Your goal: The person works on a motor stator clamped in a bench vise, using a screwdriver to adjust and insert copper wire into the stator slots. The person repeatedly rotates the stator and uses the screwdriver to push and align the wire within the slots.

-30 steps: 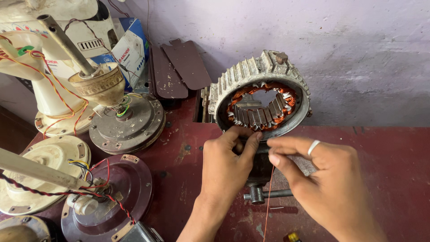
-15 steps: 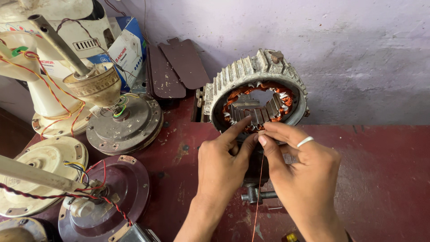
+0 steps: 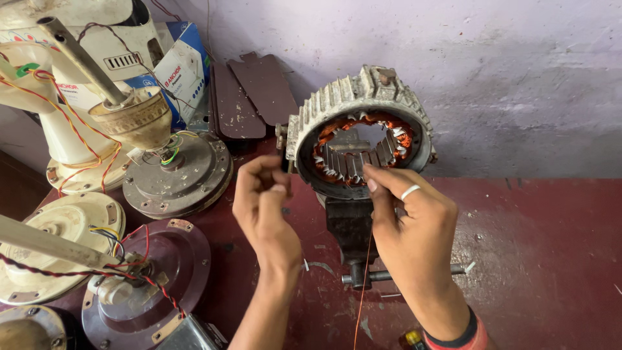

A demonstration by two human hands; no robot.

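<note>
The right hand rests against the lower rim of a finned grey motor stator, its forefinger and thumb closed into a tight grip at the edge of the bore, where copper windings sit in the slots. A thin copper wire hangs down from beneath this grip, past a dark bench vise that clamps the stator upright just below the hand. Whether the fingers actually pinch the wire cannot be told, since the palm covers the spot.

The left hand hovers beside the stator's left rim, fingers curled toward the thumb in a nearly closed grip; anything held there is too fine to make out.

Left of that grip stand opened ceiling-fan motors with loose red and yellow leads on the red surface.

As a judgement, the strand looks fragile: pulled hard against a slot edge it could snap or scrape its enamel, risking a short. Slack could also kink, or snag on the vise handle below the right grip.
</note>
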